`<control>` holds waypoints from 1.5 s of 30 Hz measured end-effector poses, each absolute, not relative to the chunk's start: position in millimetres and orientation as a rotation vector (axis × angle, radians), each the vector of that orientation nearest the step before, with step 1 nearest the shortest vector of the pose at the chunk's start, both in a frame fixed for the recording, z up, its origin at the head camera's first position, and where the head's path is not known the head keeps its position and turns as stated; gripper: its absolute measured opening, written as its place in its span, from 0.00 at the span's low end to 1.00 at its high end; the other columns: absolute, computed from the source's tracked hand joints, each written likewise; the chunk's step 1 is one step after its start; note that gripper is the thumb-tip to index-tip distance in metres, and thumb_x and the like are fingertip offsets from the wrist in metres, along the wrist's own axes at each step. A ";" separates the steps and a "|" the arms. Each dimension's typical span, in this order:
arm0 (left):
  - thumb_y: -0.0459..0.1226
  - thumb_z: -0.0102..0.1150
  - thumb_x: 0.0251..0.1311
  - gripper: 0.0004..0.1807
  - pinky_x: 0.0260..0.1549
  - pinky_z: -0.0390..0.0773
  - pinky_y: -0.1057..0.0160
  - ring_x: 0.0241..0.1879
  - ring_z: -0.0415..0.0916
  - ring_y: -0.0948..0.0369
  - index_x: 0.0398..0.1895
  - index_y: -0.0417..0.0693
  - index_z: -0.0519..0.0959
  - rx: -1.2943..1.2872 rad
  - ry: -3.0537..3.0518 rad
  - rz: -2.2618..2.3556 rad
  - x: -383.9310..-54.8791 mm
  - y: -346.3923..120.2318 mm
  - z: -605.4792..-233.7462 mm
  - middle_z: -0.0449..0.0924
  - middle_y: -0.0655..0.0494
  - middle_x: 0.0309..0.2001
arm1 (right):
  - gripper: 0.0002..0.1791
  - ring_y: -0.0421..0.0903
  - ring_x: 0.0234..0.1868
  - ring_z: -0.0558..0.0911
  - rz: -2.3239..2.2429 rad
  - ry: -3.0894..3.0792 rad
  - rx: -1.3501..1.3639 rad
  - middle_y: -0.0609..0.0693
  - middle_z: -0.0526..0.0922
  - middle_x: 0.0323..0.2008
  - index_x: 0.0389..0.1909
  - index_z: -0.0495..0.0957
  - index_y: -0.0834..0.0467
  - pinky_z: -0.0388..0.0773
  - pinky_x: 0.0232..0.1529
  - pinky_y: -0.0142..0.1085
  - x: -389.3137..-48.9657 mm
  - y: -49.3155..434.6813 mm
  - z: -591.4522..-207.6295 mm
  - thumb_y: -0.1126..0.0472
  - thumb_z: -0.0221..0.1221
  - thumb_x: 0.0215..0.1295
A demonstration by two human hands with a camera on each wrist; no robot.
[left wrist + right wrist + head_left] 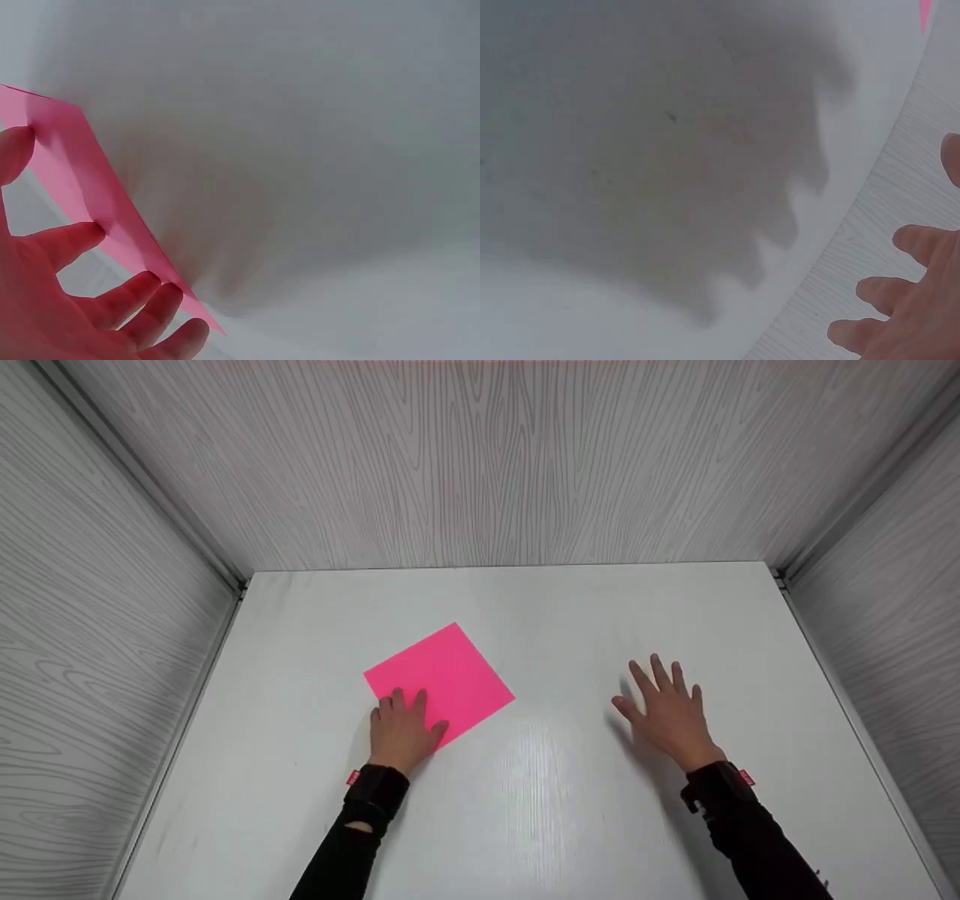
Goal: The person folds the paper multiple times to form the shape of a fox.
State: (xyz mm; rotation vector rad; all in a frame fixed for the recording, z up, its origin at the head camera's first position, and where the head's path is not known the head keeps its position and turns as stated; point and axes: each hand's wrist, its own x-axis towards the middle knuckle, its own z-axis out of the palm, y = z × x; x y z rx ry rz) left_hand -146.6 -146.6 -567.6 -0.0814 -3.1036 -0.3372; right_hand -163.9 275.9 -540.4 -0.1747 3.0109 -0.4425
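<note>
A bright pink sheet of paper point(454, 671) lies turned at an angle on the white table, left of the middle. On its near left edge rests my left hand point(401, 735), its fingers spread and the fingertips touching the paper. The left wrist view shows that hand point(37, 277) with thumb and fingertips along the pink sheet point(82, 169). Over to the right, my right hand point(671, 720) hovers above the table with straight, spread fingers, holding nothing. In the right wrist view, only a pink tip of the paper point(925, 11) shows at the top corner.
Grey wood-grain panels stand around the white tabletop point(562, 615): a back wall point(480, 465), a left wall point(90, 645) and a right wall point(892, 585). Both wrists wear black bands point(379, 787) over dark sleeves.
</note>
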 end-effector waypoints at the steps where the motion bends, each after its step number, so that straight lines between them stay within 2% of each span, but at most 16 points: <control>1: 0.55 0.67 0.65 0.38 0.61 0.77 0.37 0.63 0.73 0.37 0.72 0.42 0.75 -0.104 -3.102 -0.325 -145.8 -140.6 -568.3 0.73 0.30 0.63 | 0.45 0.75 0.84 0.47 -0.441 3.016 -0.181 0.68 0.49 0.84 0.84 0.54 0.54 0.49 0.74 0.80 -163.5 274.9 -541.1 0.31 0.47 0.78; 14: 0.62 0.67 0.61 0.43 0.56 0.79 0.44 0.60 0.73 0.43 0.74 0.48 0.74 -0.253 -3.091 -0.319 -136.1 -74.9 -574.2 0.75 0.36 0.61 | 0.43 0.71 0.84 0.51 -0.392 3.029 -0.291 0.64 0.54 0.84 0.83 0.58 0.53 0.54 0.76 0.75 -159.3 239.7 -546.4 0.35 0.54 0.77; 24: 0.66 0.66 0.60 0.45 0.56 0.82 0.49 0.59 0.75 0.47 0.73 0.49 0.74 -0.314 -3.081 -0.207 -130.5 -41.4 -574.5 0.77 0.39 0.59 | 0.42 0.71 0.83 0.57 -0.381 2.935 -0.519 0.65 0.59 0.82 0.81 0.62 0.57 0.60 0.77 0.70 -161.9 188.3 -552.2 0.41 0.60 0.74; 34: 0.69 0.66 0.57 0.47 0.55 0.82 0.51 0.57 0.77 0.49 0.74 0.53 0.73 -0.353 -3.084 -0.107 -124.5 -29.4 -573.7 0.79 0.43 0.58 | 0.41 0.73 0.83 0.54 -0.448 2.841 -0.512 0.65 0.59 0.82 0.82 0.61 0.57 0.56 0.81 0.66 -163.9 173.9 -563.3 0.43 0.59 0.75; 41: 0.69 0.67 0.56 0.48 0.55 0.81 0.51 0.56 0.77 0.50 0.74 0.53 0.73 -0.369 -3.087 -0.103 -122.4 -30.1 -572.1 0.79 0.44 0.56 | 0.41 0.77 0.80 0.58 -0.454 2.874 -0.543 0.68 0.62 0.80 0.80 0.64 0.59 0.60 0.79 0.67 -164.2 176.4 -569.1 0.44 0.62 0.73; 45: 0.68 0.66 0.57 0.48 0.58 0.80 0.48 0.60 0.75 0.49 0.76 0.54 0.71 -0.397 -3.099 -0.206 -123.6 -35.1 -568.8 0.77 0.43 0.61 | 0.43 0.77 0.80 0.58 -0.444 2.859 -0.570 0.69 0.61 0.80 0.80 0.64 0.59 0.60 0.78 0.68 -165.8 183.1 -569.9 0.43 0.63 0.71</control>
